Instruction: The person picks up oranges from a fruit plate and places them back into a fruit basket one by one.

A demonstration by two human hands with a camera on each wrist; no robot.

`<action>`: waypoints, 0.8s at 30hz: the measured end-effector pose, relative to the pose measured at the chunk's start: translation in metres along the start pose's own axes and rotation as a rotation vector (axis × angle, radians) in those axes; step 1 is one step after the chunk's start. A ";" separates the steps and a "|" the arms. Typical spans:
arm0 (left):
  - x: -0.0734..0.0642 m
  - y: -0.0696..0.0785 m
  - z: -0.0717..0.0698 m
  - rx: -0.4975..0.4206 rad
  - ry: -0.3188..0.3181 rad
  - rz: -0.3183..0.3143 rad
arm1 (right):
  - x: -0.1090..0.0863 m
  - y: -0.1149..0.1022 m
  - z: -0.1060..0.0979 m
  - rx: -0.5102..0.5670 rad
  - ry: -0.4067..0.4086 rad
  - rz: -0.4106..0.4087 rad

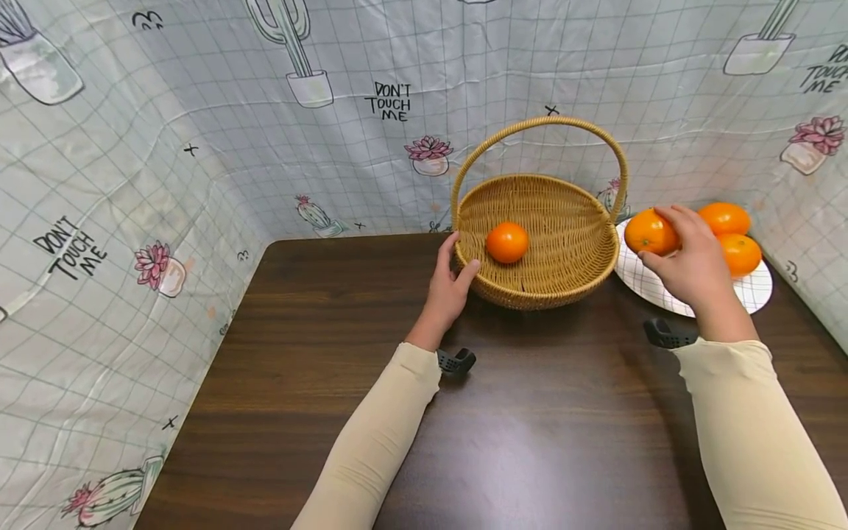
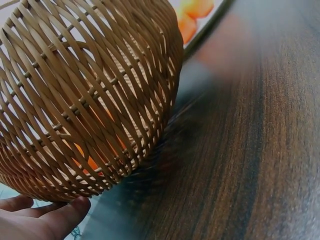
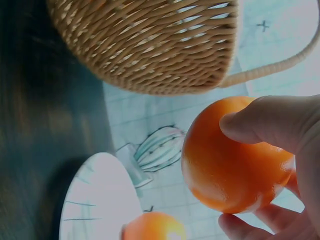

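My right hand (image 1: 695,258) grips an orange (image 1: 652,232) between thumb and fingers, above the left part of a white plate (image 1: 652,287). In the right wrist view the held orange (image 3: 235,160) hangs clear of the plate (image 3: 95,200). A wicker basket (image 1: 563,276) with a tall arched handle stands left of it, one orange (image 1: 508,243) lying inside at the left. My left hand (image 1: 450,291) holds the basket's left rim, thumb on the near edge. From the left wrist, fingertips (image 2: 77,207) touch the woven wall (image 2: 90,100).
Two more oranges (image 1: 724,219) sit on the plate's right side, partly behind my right hand. A dark wooden table (image 1: 331,316) bears everything. Cloth printed with cacti (image 1: 358,147) hangs behind and at both sides.
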State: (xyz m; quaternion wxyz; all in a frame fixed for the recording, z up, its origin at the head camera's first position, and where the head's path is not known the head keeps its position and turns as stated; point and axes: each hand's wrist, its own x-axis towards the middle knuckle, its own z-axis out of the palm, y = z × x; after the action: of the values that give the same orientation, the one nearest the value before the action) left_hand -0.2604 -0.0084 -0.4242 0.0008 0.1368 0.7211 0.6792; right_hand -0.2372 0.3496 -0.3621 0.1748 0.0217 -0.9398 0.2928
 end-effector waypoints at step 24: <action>-0.011 0.027 -0.002 -0.020 -0.045 -0.029 | -0.012 -0.038 -0.018 0.126 0.006 0.032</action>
State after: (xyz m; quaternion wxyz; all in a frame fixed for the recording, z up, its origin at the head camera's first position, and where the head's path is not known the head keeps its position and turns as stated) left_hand -0.2453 -0.0115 -0.3998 0.0285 0.1417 0.7158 0.6832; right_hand -0.2146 0.3280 -0.3317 0.1710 0.0166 -0.9192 0.3543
